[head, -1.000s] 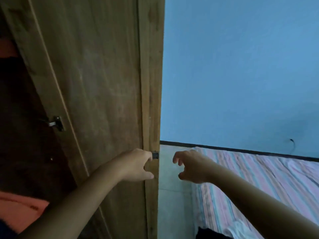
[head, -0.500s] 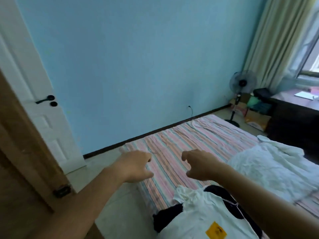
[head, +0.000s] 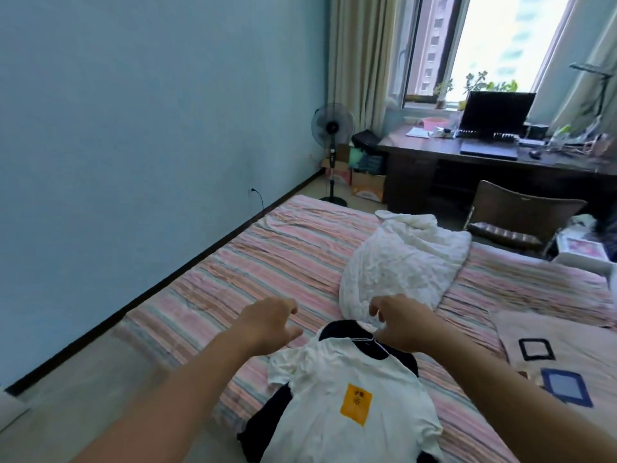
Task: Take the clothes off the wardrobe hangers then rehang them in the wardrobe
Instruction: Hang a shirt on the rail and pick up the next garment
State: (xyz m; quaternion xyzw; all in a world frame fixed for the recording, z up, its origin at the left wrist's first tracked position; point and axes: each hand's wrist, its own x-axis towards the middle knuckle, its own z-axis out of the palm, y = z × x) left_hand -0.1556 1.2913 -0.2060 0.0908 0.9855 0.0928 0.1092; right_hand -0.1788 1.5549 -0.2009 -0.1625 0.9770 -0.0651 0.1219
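You've swung off the wardrobe door to the striped bed (head: 253, 269); your loose-curled left hand (head: 267, 324) and right hand (head: 405, 324) hover, holding nothing, over a smooth white tee (head: 334, 389) beside the crinkly white heap (head: 404, 262).

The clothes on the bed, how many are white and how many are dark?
White: 2, the white T-shirt with the orange patch and the crumpled white garment.
Dark: 1, the dark garment lying under the T-shirt; it may be more than one piece, I cannot tell.
Total: 3 on the striped bed.
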